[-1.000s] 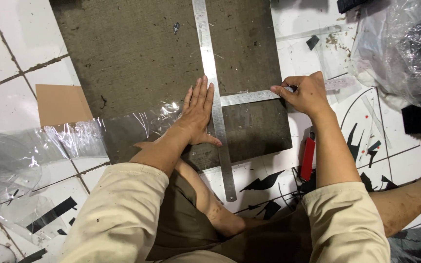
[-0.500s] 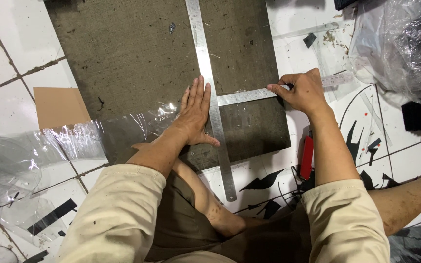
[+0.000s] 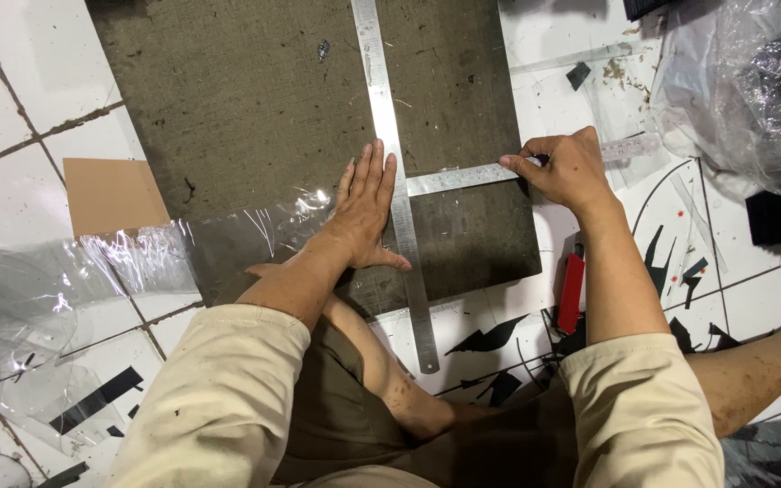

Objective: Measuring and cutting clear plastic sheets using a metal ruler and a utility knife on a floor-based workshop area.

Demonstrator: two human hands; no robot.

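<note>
Nothing much is moved: left hand still pressed flat on long ruler.
Short ruler is pinched by right hand; plastic sheet is not yet cut.

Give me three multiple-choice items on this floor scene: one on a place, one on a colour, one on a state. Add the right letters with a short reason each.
1. Where does the left hand lie?
A. flat on the grey board, beside the long steel ruler
B. on the brown card
C. on the plastic bag

2. What colour is the cutter lying by the right forearm?
A. blue
B. red
C. yellow

3. How does the right hand stand?
A. open, palm up
B. resting on the knee
C. fingers closed at the end of the short ruler

Answers:
1. A: palm and fingers are spread on the board just left of the long ruler.
2. B: its body shows plainly red against the white tile.
3. C: the fingertips pinch together where the short ruler crosses the board's right edge; what they hold is hidden.
</note>
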